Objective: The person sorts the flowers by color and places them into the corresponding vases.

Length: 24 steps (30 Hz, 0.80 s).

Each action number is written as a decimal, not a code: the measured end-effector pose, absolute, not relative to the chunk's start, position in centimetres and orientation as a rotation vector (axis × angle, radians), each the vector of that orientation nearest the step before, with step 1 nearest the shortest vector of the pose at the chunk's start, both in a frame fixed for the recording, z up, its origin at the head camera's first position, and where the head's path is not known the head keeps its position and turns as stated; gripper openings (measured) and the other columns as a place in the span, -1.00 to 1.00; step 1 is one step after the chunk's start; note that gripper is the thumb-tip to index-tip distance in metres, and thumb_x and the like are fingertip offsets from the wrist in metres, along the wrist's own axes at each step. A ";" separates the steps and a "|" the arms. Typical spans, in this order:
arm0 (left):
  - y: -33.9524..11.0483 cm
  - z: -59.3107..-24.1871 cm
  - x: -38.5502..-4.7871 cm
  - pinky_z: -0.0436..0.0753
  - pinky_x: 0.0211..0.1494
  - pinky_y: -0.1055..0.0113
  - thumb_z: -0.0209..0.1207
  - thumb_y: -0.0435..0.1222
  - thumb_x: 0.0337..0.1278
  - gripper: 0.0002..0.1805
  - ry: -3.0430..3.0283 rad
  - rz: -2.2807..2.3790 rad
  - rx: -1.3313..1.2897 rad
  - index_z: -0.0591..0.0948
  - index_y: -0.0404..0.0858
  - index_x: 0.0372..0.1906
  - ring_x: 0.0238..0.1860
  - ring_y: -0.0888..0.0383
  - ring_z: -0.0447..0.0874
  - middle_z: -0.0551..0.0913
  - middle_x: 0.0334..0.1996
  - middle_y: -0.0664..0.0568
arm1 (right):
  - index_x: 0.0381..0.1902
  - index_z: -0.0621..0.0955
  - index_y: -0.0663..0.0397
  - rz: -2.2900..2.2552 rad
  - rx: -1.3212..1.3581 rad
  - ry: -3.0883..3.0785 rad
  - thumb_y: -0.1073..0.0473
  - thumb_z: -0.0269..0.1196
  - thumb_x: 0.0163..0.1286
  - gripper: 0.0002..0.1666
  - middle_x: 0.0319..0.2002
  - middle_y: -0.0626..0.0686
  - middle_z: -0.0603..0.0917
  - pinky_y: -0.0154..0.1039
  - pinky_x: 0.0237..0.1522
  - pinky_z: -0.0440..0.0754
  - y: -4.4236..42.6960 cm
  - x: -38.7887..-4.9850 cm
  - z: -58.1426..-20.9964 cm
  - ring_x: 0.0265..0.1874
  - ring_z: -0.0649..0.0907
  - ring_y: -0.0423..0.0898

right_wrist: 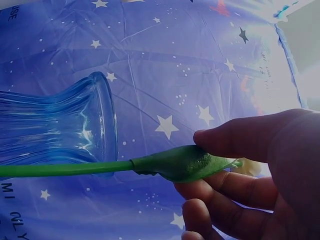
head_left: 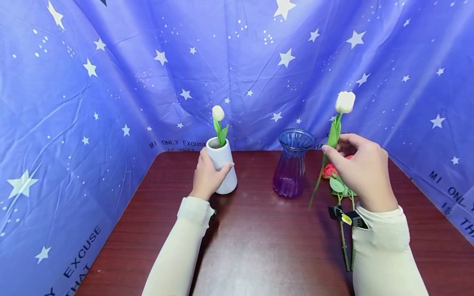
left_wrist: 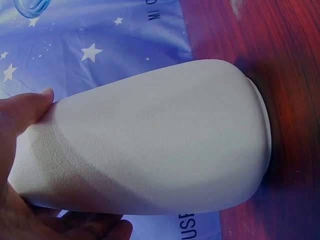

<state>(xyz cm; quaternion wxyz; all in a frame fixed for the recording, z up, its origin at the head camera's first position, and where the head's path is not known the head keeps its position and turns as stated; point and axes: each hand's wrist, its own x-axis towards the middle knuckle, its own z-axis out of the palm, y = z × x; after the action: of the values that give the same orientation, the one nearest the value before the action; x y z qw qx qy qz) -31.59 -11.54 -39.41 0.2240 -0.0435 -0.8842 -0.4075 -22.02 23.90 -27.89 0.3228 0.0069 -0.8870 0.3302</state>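
Both hands are grasping: the left hand (head_left: 209, 176) wraps round a white vase (head_left: 229, 181), and the right hand (head_left: 364, 170) pinches a tulip (head_left: 333, 133) at its leaves between thumb and fingers. This tulip has a plump white bloom, green leaves and a long, thin green stem; it is held bloom up, tilted, right of a ribbed glass vase (head_left: 290, 164), blue above and purple below. Matt and narrower at its top, the white vase is left of that, at the bench's (head_left: 252, 242) far side, with a second tulip (head_left: 218, 113) in it. Red flowers (head_left: 330, 171) lie at right, partly hidden.
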 end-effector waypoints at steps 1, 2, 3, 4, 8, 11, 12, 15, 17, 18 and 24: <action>-11.6 -39.5 -31.6 0.67 0.07 -0.11 0.44 0.13 0.07 0.04 -2.439 -1.128 -0.119 0.16 -0.23 0.49 0.02 -0.17 0.64 0.50 0.16 -0.16 | -0.08 0.78 -0.03 0.867 0.019 -2.325 -0.16 0.44 0.30 -0.60 -0.40 -0.16 0.73 -0.33 -0.29 0.38 23.8 -22.0 -27.9 -0.48 0.55 -0.52; -11.7 -39.6 -31.6 0.67 0.07 -0.11 0.44 0.13 0.07 0.05 -2.437 -1.128 -0.119 0.16 -0.23 0.50 0.02 -0.16 0.64 0.50 0.16 -0.15 | -0.08 0.78 -0.03 0.869 0.019 -2.320 -0.16 0.44 0.30 -0.60 -0.38 -0.11 0.75 -0.34 -0.30 0.39 23.7 -22.0 -27.9 -0.48 0.55 -0.51; -11.7 -39.6 -31.6 0.67 0.07 -0.10 0.44 0.13 0.07 0.05 -2.436 -1.131 -0.118 0.16 -0.23 0.50 0.02 -0.16 0.65 0.49 0.16 -0.15 | -0.08 0.78 -0.03 0.870 0.022 -2.315 -0.16 0.44 0.29 -0.61 -0.37 -0.09 0.75 -0.36 -0.30 0.39 23.6 -22.0 -27.9 -0.48 0.55 -0.50; -11.8 -39.7 -31.6 0.67 0.06 -0.10 0.44 0.14 0.07 0.05 -2.434 -1.133 -0.118 0.16 -0.23 0.50 0.02 -0.16 0.65 0.49 0.16 -0.14 | -0.09 0.78 -0.04 0.869 0.026 -2.308 -0.15 0.45 0.29 -0.62 -0.37 -0.07 0.75 -0.36 -0.31 0.39 23.6 -22.0 -27.9 -0.48 0.55 -0.50; -11.8 -39.6 -31.7 0.67 0.06 -0.10 0.44 0.15 0.07 0.05 -2.435 -1.130 -0.116 0.16 -0.22 0.49 0.01 -0.15 0.64 0.49 0.16 -0.13 | -0.12 0.79 -0.05 0.869 0.035 -2.279 -0.13 0.47 0.27 -0.65 -0.37 -0.05 0.77 -0.37 -0.32 0.38 23.2 -21.8 -27.7 -0.50 0.54 -0.51; -11.6 -39.4 -31.8 0.67 0.07 -0.10 0.44 0.15 0.07 0.04 -2.437 -1.130 -0.119 0.17 -0.21 0.49 0.02 -0.16 0.64 0.50 0.17 -0.13 | -0.12 0.79 -0.07 0.881 0.032 -2.258 -0.12 0.49 0.25 -0.65 -0.37 -0.09 0.77 -0.42 -0.34 0.39 23.0 -21.5 -27.6 -0.50 0.55 -0.54; -11.5 -39.4 -31.8 0.67 0.07 -0.10 0.44 0.15 0.07 0.04 -2.438 -1.129 -0.120 0.17 -0.22 0.49 0.02 -0.15 0.64 0.49 0.17 -0.14 | -0.12 0.79 -0.08 0.884 0.032 -2.251 -0.12 0.49 0.24 -0.65 -0.38 -0.12 0.76 -0.43 -0.35 0.40 23.0 -21.3 -27.5 -0.50 0.56 -0.55; -11.5 -39.3 -31.8 0.67 0.08 -0.10 0.44 0.13 0.07 0.03 -2.436 -1.127 -0.124 0.17 -0.23 0.49 0.02 -0.16 0.65 0.50 0.17 -0.14 | -0.13 0.80 -0.10 0.892 0.030 -2.227 -0.12 0.51 0.23 -0.66 -0.43 -0.28 0.71 -0.48 -0.36 0.40 22.7 -21.1 -27.4 -0.49 0.57 -0.55; -11.5 -39.3 -31.7 0.67 0.08 -0.11 0.45 0.12 0.08 0.03 -2.435 -1.123 -0.119 0.17 -0.23 0.48 0.02 -0.16 0.65 0.50 0.17 -0.14 | -0.14 0.80 -0.12 0.899 0.032 -2.210 -0.11 0.51 0.22 -0.68 -0.46 -0.37 0.67 -0.50 -0.36 0.41 22.6 -21.0 -27.4 -0.48 0.58 -0.54; -11.5 -39.3 -31.7 0.67 0.08 -0.11 0.45 0.12 0.08 0.03 -2.435 -1.121 -0.117 0.17 -0.24 0.48 0.02 -0.16 0.65 0.50 0.17 -0.14 | -0.14 0.80 -0.12 0.905 0.035 -2.201 -0.10 0.51 0.22 -0.69 -0.48 -0.41 0.65 -0.51 -0.35 0.41 22.5 -21.0 -27.4 -0.48 0.58 -0.54; -11.6 -39.2 -31.5 0.66 0.08 -0.12 0.44 0.13 0.07 0.04 -2.449 -1.122 -0.111 0.18 -0.23 0.49 0.02 -0.18 0.65 0.50 0.17 -0.15 | -0.18 0.81 -0.07 0.948 0.043 -2.148 -0.03 0.53 0.21 -0.73 -0.52 -0.52 0.59 -0.53 -0.36 0.42 22.3 -20.7 -27.2 -0.51 0.58 -0.52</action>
<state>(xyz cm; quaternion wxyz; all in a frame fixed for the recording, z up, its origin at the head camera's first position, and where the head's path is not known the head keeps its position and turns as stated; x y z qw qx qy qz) -31.53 -11.58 -39.16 0.2207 -0.0401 -0.8860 -0.4059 -20.70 22.26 -27.22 0.3863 0.0167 -0.8437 0.3723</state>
